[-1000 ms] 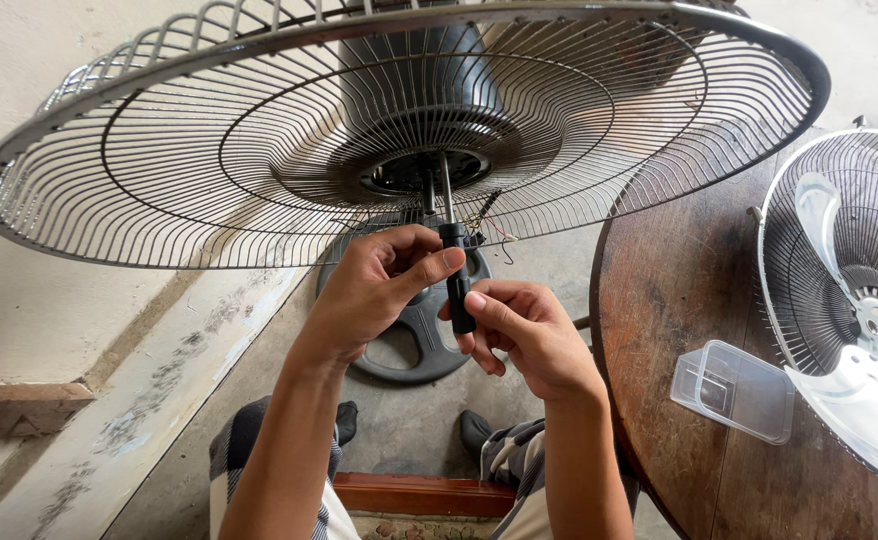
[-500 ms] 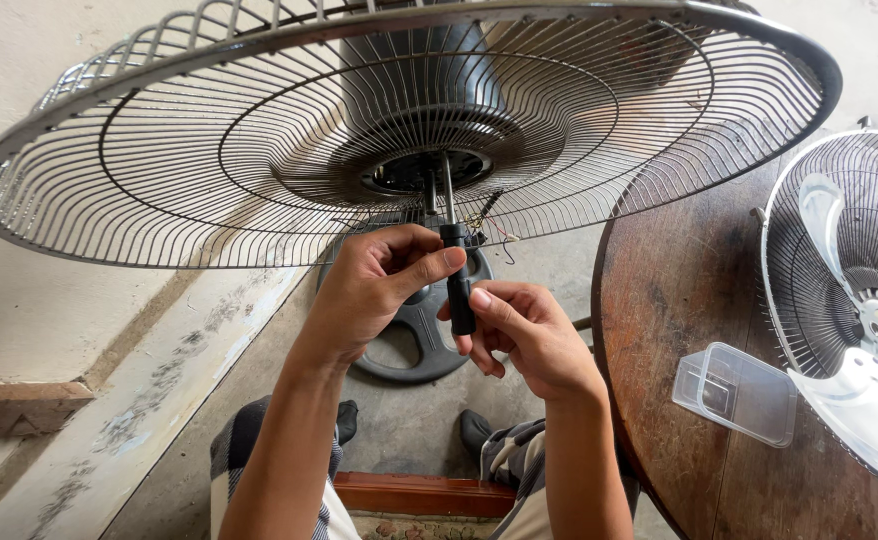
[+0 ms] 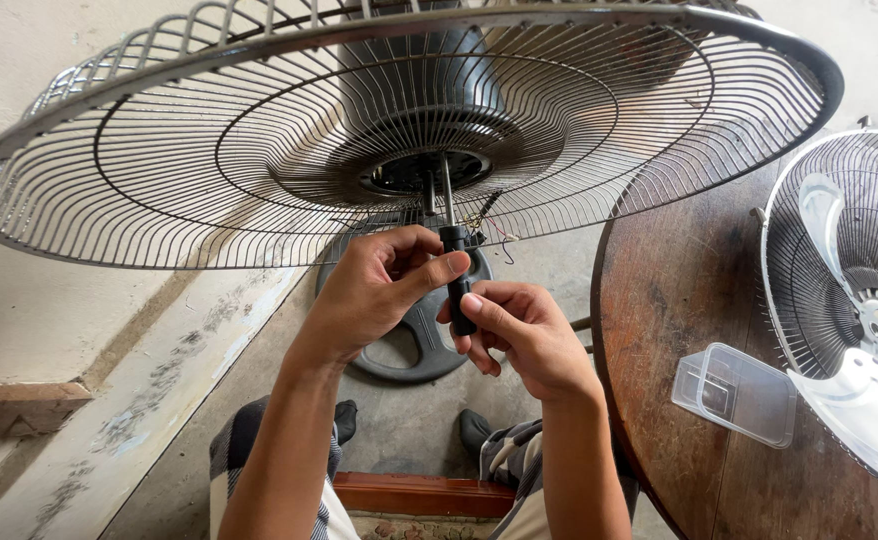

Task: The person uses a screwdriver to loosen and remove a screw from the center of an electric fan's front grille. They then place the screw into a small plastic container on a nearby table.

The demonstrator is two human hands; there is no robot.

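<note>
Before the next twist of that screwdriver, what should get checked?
1. Screwdriver held by both hands: ok, left hand near the top, right hand on the handle.
2. Shaft reaches the hub of the fan guard: ok.
3. Tip seated in a screw: cannot tell, hidden in the hub.
4. Loose wires away from the shaft: not ok, they hang right beside it.
5. Clear plastic box within reach on the round table: ok.

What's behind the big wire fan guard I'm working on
Through the wire fan guard a dark motor housing shows, with the shaft hub at its centre. The left hand and right hand hold a black-handled screwdriver below it. The housing's far side is hidden.
</note>
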